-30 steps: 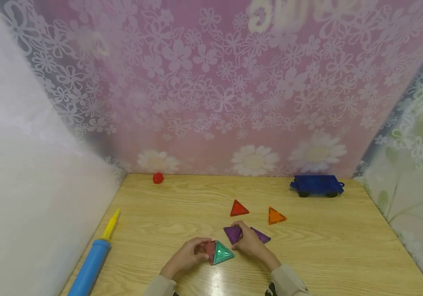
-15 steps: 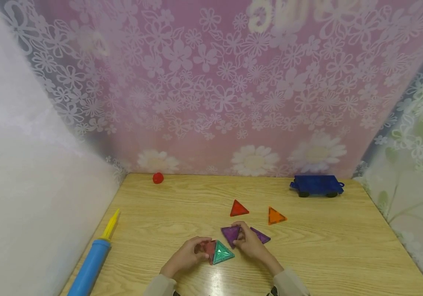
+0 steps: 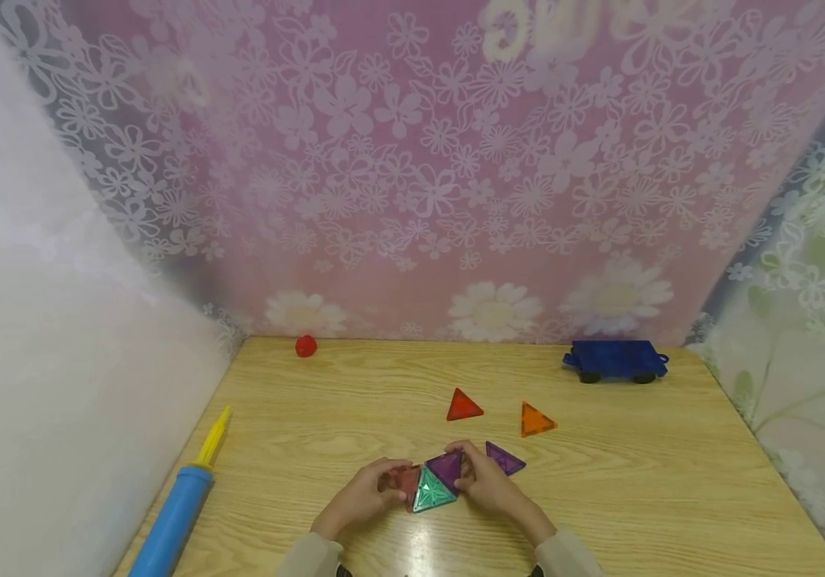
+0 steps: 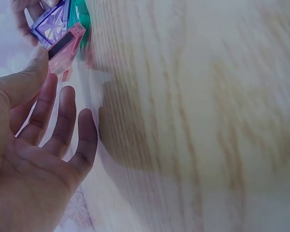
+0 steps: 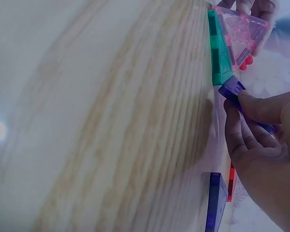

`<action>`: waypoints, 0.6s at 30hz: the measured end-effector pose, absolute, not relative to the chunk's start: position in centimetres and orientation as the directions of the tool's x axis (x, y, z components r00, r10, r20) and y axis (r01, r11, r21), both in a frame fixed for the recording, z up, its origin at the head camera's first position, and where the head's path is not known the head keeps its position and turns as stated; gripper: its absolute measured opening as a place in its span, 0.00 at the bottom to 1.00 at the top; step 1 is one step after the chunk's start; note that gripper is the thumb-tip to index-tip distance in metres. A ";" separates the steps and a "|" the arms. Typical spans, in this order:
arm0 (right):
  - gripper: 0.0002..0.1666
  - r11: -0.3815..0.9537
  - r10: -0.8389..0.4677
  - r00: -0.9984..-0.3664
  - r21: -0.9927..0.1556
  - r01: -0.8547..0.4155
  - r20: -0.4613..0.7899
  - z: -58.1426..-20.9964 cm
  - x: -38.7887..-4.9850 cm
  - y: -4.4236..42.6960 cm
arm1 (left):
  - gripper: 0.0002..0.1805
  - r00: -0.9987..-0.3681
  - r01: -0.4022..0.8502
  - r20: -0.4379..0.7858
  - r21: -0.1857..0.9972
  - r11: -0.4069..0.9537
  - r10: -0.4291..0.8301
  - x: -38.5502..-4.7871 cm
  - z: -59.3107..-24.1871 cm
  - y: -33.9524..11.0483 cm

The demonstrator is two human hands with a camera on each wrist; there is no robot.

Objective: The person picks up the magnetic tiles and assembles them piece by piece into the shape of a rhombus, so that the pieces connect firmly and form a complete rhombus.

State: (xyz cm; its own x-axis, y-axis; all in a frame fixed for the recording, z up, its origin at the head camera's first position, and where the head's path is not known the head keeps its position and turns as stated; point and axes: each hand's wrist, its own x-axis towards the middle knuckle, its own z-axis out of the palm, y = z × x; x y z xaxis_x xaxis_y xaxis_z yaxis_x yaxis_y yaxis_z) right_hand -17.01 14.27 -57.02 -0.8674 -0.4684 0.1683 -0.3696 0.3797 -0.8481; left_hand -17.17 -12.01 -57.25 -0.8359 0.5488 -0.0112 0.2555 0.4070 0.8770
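My left hand point(image 3: 367, 498) pinches a translucent pink-red triangular magnetic tile point(image 3: 408, 482), which is tilted up from the table in the right wrist view. Along its right side lies a green triangular tile point(image 3: 432, 492). My right hand point(image 3: 490, 484) pinches a purple triangular tile point(image 3: 444, 468) between thumb and fingers, its edge meeting the green tile's upper right side. In the right wrist view this purple tile point(image 5: 230, 89) is mostly covered by the hand. A second purple tile point(image 3: 506, 459) lies just behind the right hand.
A red triangle tile point(image 3: 465, 406) and an orange one point(image 3: 536, 420) lie beyond the hands. At the back stand a blue wheeled toy wagon point(image 3: 616, 360) and a small red object point(image 3: 305, 346). A blue pump with a yellow nozzle point(image 3: 179, 505) lies along the left edge.
My right hand has brought the purple tile left, turned it, and set it against the green tile. The left hand keeps its grip on the pink-red tile, almost still.
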 end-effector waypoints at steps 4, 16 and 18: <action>0.29 0.424 -0.455 -0.886 -0.853 -0.305 0.091 -56.8 -17.1 14.0 | 0.24 -0.837 0.245 -0.022 0.879 0.410 0.547 -17.2 -57.3 -11.8; 0.26 0.393 -0.369 -0.928 -0.897 -0.202 0.047 -56.5 -16.1 13.1 | 0.26 -0.835 0.211 -0.044 0.895 0.392 0.549 -16.9 -57.1 -11.3; 0.23 0.420 -0.344 -0.939 -0.890 -0.179 0.027 -56.6 -16.1 12.9 | 0.26 -0.833 0.217 -0.023 0.905 0.366 0.553 -16.8 -57.1 -11.1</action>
State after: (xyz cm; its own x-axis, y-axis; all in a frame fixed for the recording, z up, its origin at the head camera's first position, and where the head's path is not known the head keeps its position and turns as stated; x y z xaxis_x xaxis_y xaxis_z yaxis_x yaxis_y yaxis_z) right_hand -16.06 12.95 -56.64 -0.9387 -0.3438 0.0267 -0.1790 0.4195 -0.8899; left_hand -16.75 -11.12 -57.13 -0.8332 0.5525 -0.0233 0.2170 0.3655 0.9052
